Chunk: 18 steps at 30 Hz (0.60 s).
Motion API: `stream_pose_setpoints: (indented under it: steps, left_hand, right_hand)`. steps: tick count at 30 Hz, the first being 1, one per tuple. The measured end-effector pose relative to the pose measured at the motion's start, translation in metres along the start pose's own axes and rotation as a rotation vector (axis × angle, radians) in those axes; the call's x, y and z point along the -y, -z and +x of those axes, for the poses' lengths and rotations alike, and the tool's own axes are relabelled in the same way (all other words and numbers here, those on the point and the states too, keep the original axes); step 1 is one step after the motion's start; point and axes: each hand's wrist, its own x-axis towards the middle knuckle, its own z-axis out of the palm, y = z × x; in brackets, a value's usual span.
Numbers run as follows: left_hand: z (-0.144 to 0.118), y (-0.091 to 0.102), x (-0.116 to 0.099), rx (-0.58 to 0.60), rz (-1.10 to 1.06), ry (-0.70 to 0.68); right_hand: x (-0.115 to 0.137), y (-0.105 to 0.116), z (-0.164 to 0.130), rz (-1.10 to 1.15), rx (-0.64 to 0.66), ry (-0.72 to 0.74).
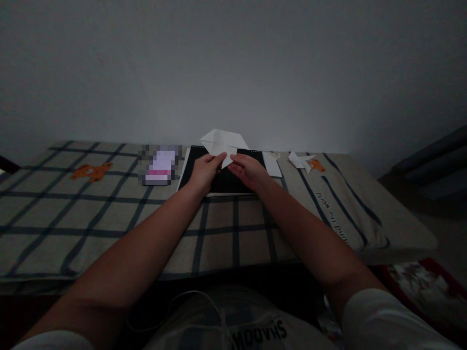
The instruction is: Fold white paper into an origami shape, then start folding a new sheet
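Note:
A folded sheet of white paper is held up between my two hands, its wide angled part away from me and a pointed tip toward me. My left hand pinches the near part from the left, thumb on top. From the right, my right hand grips the same paper with its thumb and fingers. Both hands are over a black spiral-bound notebook, which lies on the cloth. Fingers under the paper are partly hidden.
A checked cloth covers the table against a grey wall. To the left lies a phone, partly pixelated. White paper and a small folded paper piece lie to the right. A red container stands below at right.

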Motion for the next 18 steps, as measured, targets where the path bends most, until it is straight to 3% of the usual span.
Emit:
stream_pose_setpoints:
  steps: [7,18]
  left_hand:
    - [-0.001,-0.001,0.001,0.003,-0.038,-0.002]
    - [0.008,0.002,0.003,0.000,-0.053,-0.036]
  right_hand:
    - [-0.006,0.001,0.001,-0.122,-0.065,0.068]
    - [-0.003,-0.001,-0.001,-0.223,-0.047,0.093]
